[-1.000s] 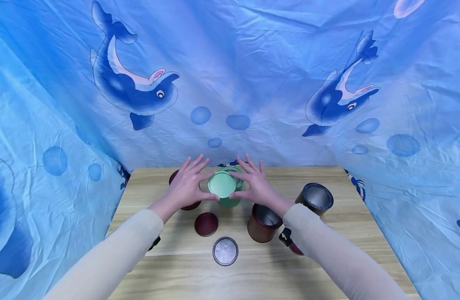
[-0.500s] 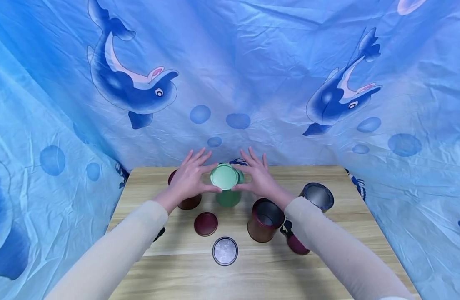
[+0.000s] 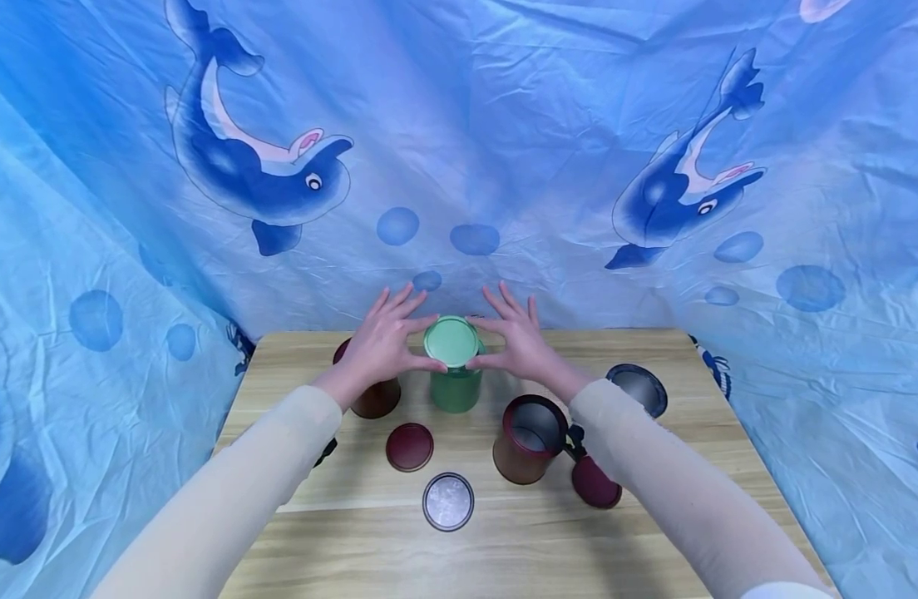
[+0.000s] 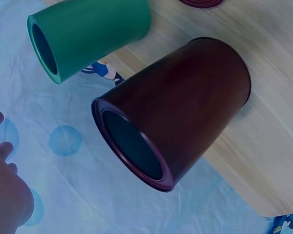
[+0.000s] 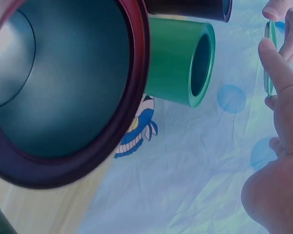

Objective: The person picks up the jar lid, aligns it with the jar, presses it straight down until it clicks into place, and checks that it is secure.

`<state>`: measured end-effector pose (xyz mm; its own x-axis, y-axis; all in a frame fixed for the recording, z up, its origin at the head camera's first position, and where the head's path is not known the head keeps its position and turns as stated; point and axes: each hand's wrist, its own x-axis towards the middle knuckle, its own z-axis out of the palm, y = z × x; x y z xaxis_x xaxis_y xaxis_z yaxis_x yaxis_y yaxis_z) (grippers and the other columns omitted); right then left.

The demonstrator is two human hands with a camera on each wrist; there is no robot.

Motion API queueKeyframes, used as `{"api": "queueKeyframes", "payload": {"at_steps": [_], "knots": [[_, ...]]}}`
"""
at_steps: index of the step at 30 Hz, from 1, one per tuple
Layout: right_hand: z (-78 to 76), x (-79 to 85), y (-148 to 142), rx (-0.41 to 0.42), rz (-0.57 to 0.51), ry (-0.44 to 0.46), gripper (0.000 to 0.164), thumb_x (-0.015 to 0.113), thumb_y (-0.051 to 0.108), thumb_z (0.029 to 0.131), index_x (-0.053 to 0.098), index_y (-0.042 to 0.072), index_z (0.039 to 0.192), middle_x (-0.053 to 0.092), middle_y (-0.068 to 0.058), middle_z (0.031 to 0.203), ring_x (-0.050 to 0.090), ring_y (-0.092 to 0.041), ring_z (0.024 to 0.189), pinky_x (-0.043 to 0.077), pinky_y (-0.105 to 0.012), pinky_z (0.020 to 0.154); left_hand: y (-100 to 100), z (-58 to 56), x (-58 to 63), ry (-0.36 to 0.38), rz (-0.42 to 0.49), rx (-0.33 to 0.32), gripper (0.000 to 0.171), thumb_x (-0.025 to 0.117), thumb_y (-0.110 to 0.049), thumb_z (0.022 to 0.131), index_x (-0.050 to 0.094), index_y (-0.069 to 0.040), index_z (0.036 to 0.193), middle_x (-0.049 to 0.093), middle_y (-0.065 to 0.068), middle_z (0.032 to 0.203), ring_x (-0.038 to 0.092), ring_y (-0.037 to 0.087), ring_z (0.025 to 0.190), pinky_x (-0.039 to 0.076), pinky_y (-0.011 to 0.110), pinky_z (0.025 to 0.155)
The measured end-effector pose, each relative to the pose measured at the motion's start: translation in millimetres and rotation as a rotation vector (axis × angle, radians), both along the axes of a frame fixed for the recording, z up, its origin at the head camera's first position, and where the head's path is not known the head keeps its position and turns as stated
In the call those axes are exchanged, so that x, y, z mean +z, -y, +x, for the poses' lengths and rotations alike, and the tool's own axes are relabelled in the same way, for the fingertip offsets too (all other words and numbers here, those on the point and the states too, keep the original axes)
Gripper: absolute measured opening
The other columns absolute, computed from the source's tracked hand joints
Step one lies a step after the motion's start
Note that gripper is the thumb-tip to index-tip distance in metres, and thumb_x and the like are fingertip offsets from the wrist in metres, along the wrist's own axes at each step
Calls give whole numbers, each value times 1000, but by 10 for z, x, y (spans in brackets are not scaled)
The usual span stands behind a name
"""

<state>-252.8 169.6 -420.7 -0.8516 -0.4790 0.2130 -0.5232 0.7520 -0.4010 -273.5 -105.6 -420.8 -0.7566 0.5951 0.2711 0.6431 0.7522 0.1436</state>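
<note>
Both hands hold a light green round lid [image 3: 451, 341] between them at its edge, above an open green can [image 3: 456, 391] and apart from it. The left hand [image 3: 384, 341] pinches the lid's left side with thumb and index finger, the right hand [image 3: 522, 345] its right side. Their other fingers are spread. In the right wrist view the lid [image 5: 270, 68] shows edge-on, away from the can's mouth. A dark red can [image 3: 377, 401] stands below the left hand, partly hidden by it; its mouth is open in the left wrist view.
An open dark red can [image 3: 520, 457] stands near the right forearm, with a black can [image 3: 640, 389] behind, partly covered by the sleeve. Lying on the wooden table [image 3: 354, 549] are two dark red lids [image 3: 410, 447] and a grey lid [image 3: 449, 502]. Blue dolphin-print cloth [image 3: 519, 125] surrounds the table.
The hands have lifted the green lid up and slightly to the right, showing more of the green can below. The cans and the lids on the table have not moved.
</note>
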Motion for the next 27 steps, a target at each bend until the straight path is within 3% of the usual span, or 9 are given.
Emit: {"api": "queueKeyframes", "payload": {"at_steps": [8,20,27], "knots": [[-100,14,-34,-6,28,23,77,91,45,85,64,16,151,18,-14,177,2,-42,165,-6,-79,122,-45,-91,-6,51,2,5,93,83,-74,76,66,-18,149,40,17,169,24,39,162,15,62,131],[-211,-164,-53,-33,76,128,77,89,46,87,61,18,153,16,-12,178,0,-42,165,-13,-75,123,-123,-226,-198,158,-51,29,92,82,-75,77,65,-20,150,37,16,171,20,39,163,14,61,131],[-249,-248,-39,-37,101,165,76,88,46,88,61,17,153,17,-12,178,2,-43,165,-9,-77,123,-132,-258,-293,190,-50,30,91,83,-73,78,66,-18,148,38,16,170,19,40,163,14,63,131]]}}
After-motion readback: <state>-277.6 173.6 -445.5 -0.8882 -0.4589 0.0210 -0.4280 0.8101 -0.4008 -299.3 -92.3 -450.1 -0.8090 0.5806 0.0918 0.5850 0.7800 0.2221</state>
